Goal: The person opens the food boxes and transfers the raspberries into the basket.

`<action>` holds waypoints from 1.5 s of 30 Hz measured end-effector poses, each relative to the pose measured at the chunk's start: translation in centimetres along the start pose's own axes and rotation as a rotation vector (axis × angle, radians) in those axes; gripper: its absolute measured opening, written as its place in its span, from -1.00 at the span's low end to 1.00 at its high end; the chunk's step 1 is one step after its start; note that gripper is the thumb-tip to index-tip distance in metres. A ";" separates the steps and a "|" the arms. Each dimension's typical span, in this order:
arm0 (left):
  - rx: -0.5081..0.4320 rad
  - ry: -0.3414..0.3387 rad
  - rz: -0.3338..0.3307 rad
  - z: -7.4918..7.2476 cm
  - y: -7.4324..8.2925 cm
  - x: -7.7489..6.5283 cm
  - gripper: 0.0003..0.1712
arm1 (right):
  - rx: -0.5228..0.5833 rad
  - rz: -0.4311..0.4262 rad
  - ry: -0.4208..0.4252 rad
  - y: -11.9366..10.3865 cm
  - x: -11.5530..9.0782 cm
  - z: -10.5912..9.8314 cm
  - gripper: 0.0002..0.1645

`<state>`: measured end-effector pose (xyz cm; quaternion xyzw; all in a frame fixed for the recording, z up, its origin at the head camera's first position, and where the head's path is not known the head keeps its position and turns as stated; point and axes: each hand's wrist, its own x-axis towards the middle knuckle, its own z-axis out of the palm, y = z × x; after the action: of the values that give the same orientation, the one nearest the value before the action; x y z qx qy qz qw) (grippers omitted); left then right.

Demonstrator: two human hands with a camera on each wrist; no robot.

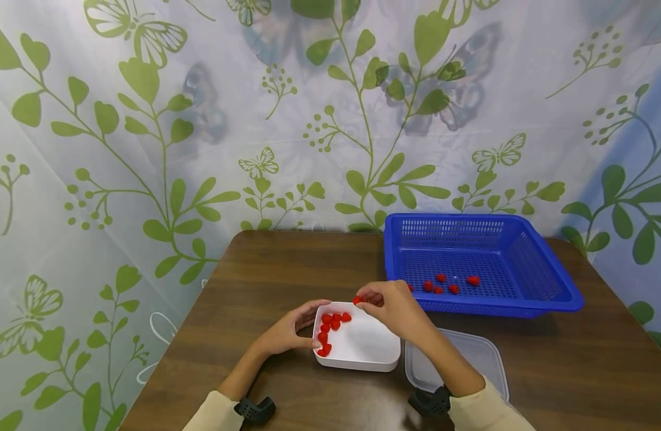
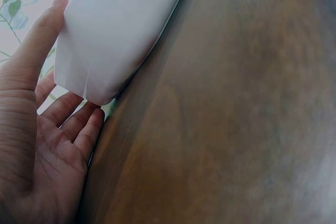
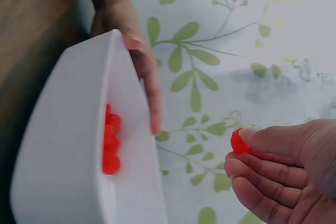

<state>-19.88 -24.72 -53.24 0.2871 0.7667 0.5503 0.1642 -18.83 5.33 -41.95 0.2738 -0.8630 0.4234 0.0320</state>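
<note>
A white rectangular container sits on the table, several raspberries lined along its left and far sides. My left hand grips its left end, with the thumb at the near corner and fingers round the far one. In the left wrist view, the thumb reaches up to the rim and fingers bend along the wall. Between thumb and index finger, my right hand pinches one bumpy red raspberry. It is held above the container's far edge in the head view.
A blue perforated basket stands at the back right with several raspberries on its floor. A translucent lid lies right of the container, partly under my right forearm. Behind the brown table hangs a leaf-patterned curtain.
</note>
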 end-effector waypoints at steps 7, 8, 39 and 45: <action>0.006 -0.001 0.006 0.0 -0.1 0.0 -0.10 | 0.001 0.000 0.036 -0.7 -0.3 -2.1 -0.84; 0.007 -0.001 0.006 0.0 -0.1 0.0 -0.10 | -0.005 -0.003 0.045 -0.8 -0.3 -2.4 -0.84; 0.001 0.002 0.027 -0.1 0.1 0.0 -0.06 | -0.009 0.015 0.341 1.1 -0.9 -8.1 -0.80; 0.025 -0.005 0.061 -0.2 -0.1 0.1 -0.05 | -0.004 0.031 0.382 1.3 -1.0 -8.5 -0.78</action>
<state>-20.12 -24.83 -53.26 0.3138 0.7638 0.5448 0.1459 -20.19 12.79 -37.74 0.1751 -0.8460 0.4667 0.1894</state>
